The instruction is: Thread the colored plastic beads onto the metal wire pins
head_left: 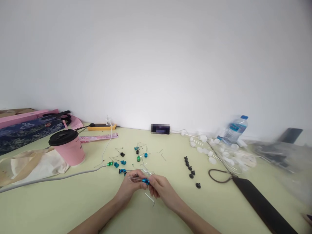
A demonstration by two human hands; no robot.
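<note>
Between my two hands, close to the table's front middle, is a small blue metal fitting (145,181) with a thin wire running out to the left. My left hand (131,185) pinches it from the left. From the right, the fingers of my right hand (158,187) close on its other end, partly hiding it. An L-shaped metal key (150,200) lies on the table just below the hands. Beyond them are several similar blue fittings (123,162), green fittings (138,158) and black fittings (122,154) with bent wires attached.
Several black knob-like pieces (191,175) lie right of my hands. Farther right are a black strap-like object (258,198), white round pieces (212,160) and a water bottle (235,130). A pink cup (70,151), grey cable (60,178) and yellow power strip (101,127) occupy the left.
</note>
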